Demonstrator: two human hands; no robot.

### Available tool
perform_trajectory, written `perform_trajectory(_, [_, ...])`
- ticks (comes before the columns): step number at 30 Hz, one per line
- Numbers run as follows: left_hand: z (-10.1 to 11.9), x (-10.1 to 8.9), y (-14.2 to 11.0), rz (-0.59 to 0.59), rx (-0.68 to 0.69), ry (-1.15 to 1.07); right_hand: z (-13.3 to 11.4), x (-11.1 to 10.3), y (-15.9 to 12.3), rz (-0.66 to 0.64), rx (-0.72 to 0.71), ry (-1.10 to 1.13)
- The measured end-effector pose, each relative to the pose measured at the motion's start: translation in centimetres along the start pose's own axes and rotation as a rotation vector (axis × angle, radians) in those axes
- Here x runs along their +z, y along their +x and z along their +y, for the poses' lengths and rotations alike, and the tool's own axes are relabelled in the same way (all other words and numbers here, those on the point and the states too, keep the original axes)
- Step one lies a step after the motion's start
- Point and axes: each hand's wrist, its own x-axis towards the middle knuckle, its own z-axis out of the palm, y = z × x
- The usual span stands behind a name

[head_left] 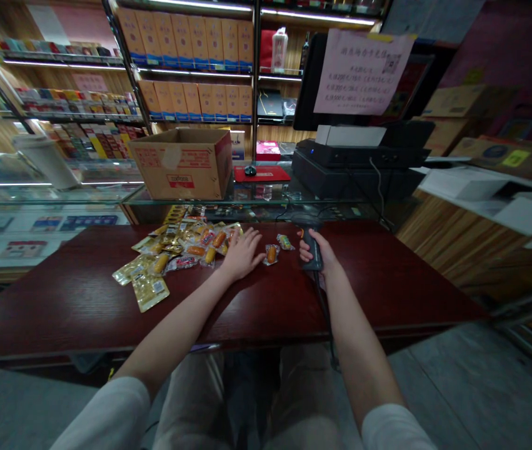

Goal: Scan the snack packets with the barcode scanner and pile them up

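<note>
From my feed, my right hand is wrapped around the grip of a dark scanner, holding it above the red-brown table, its cable hanging toward me. My left hand is unclenched, fingers spread, at the right edge of a pile of snack packets; I cannot tell whether it touches any. An orange packet and a green packet lie between my hands. An open cardboard box stands on the glass counter beyond.
</note>
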Motion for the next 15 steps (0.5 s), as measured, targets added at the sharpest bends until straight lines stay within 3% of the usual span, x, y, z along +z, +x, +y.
perform_trajectory(3, [0.1, 2.4, -0.9, -0.175, -0.051, 0.026, 0.0, 0.0, -0.1, 0.008, -0.012, 0.006])
perform_trajectory(5, [-0.3, 2.9, -1.1, -0.206, -0.056, 0.080, 0.1, 0.0, 0.0, 0.005, -0.009, 0.012])
perform_trajectory(11, [-1.9, 0.6, -0.1, -0.045, -0.162, 0.111, 0.2, -0.1, 0.3, -0.012, 0.023, 0.006])
perform_trajectory(15, [-3.3, -1.1, 1.1, 0.160, -0.337, -0.146, 0.7, 0.1, 0.4, -0.038, 0.054, -0.013])
